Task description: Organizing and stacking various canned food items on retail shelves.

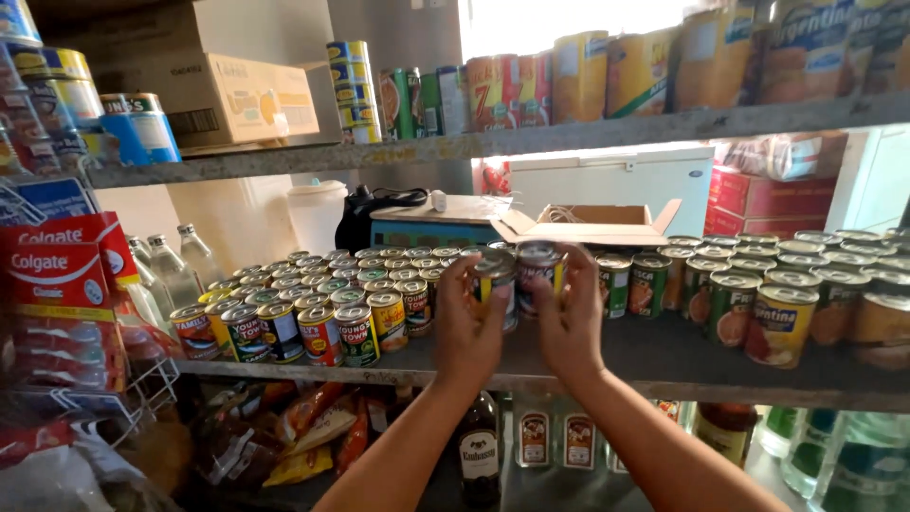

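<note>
My left hand [466,327] grips a small tin can [497,277] with a silver lid, held just above the middle shelf [664,365]. My right hand [572,318] grips a second tin can [537,270] right beside the first, the two cans touching or nearly so. Both hands are raised in front of the shelf's centre, between a block of small cans [322,303] on the left and taller green and yellow cans [749,308] on the right.
The upper shelf [531,140] carries large cans and cardboard boxes [237,90]. Red toothpaste boxes [57,265] hang on a wire rack at left. An open carton [588,226] and a white chest freezer [616,180] stand behind. Bottles [480,455] and snack packets [303,431] sit below.
</note>
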